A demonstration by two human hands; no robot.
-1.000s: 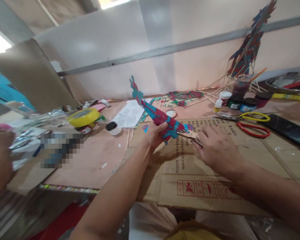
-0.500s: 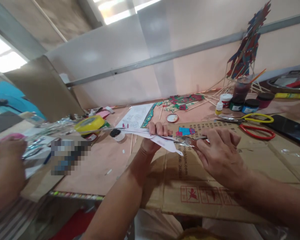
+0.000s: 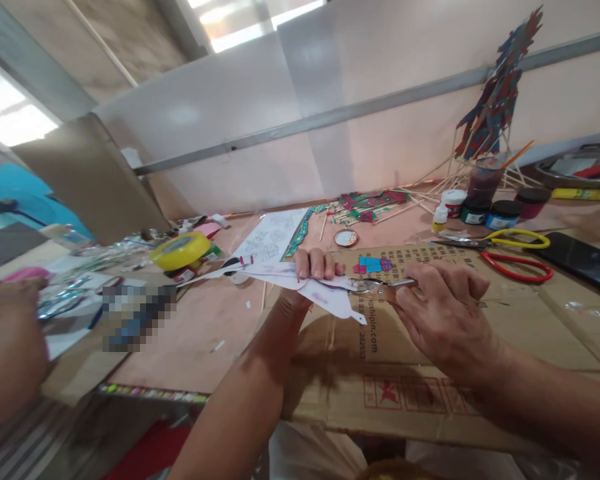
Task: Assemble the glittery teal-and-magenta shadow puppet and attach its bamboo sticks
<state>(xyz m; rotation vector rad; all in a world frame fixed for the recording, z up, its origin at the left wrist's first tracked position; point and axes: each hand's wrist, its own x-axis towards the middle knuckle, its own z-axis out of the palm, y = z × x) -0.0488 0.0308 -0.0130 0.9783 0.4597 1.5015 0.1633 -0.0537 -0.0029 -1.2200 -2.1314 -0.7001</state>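
Observation:
My left hand [image 3: 319,265] is closed on several white paper cut-outs [image 3: 330,303], its fingers curled over the top. They spread out to both sides of it, with a narrow tab bearing a small hole at the lower right. My right hand [image 3: 445,310] is wrapped around metal pliers [image 3: 373,288], whose jaws point left and meet the edge of the paper beside my left fingers. Whether the jaws are pressed together is hard to see. Just behind the pliers lies a small blue and pink painted piece [image 3: 373,265] on the cardboard [image 3: 420,353].
Red-handled and yellow-handled scissors [image 3: 517,265] and a black phone [image 3: 583,263] lie to the right. Paint jars [image 3: 503,215] stand behind them. Yellow tape [image 3: 180,250] and a drawing sheet [image 3: 275,233] are toward the left. Another person's hand [image 3: 13,333] is at the far left.
The paper cut-outs have tilted, their left end dropping and now partly covering the small white jar. Both hands keep their grip, and the pliers stay at the paper.

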